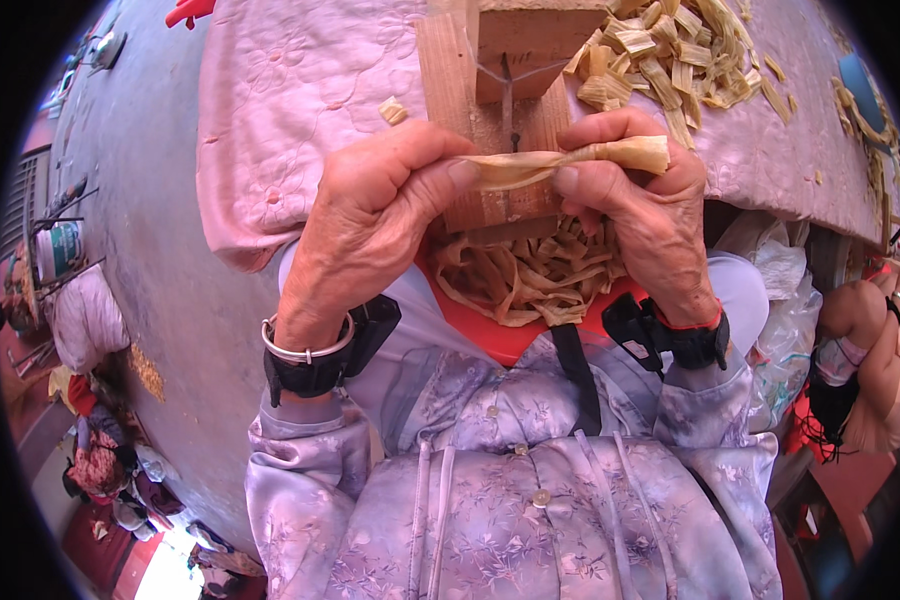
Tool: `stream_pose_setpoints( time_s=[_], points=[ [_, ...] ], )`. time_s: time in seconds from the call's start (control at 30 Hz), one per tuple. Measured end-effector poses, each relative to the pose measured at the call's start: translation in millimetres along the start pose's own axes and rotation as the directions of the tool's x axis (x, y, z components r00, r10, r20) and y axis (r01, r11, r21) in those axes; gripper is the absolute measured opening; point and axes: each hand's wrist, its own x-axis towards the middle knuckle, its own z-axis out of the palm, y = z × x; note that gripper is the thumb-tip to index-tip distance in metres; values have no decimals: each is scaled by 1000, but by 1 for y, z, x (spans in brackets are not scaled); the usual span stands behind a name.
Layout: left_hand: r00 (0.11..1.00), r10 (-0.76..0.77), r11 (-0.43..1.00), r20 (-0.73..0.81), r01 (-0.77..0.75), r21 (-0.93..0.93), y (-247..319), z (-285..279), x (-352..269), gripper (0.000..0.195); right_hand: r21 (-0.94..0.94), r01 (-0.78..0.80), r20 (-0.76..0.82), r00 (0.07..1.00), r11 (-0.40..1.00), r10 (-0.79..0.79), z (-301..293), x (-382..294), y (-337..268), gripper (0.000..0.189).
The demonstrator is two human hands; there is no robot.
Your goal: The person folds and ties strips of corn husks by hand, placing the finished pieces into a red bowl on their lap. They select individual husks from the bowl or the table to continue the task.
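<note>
A pale tan strip of dried plant husk is stretched between my two hands, over the near end of a wooden stand. My left hand pinches its left end between thumb and forefinger. Further right, my right hand pinches it the same way, and its cut end sticks out over that palm. Behind the strip rises a wooden block on the flat boards, with a thin metal rod and a string at its front. Below my hands, long husk strips lie in a red container on my lap.
A pink quilted cloth covers the table. Short cut husk pieces are heaped at its upper right, and one piece lies at left. Plastic bags hang at right, beside another person. A bucket stands far left.
</note>
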Motion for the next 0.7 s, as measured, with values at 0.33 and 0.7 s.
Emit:
stream_pose_setpoints(
  time_s=[0.33, 0.7],
  points=[
    [1000, 15, 1000, -18, -15, -28, 5, -2, -2, 9, 42, 19, -7, 1000, 999, -19, 2, -3, -4, 15],
    [986, -4, 966, -167, 47, 254, 0, 23, -5, 12, -228, 182, -93, 974, 956, -208, 8, 9, 15, 6]
  ],
)
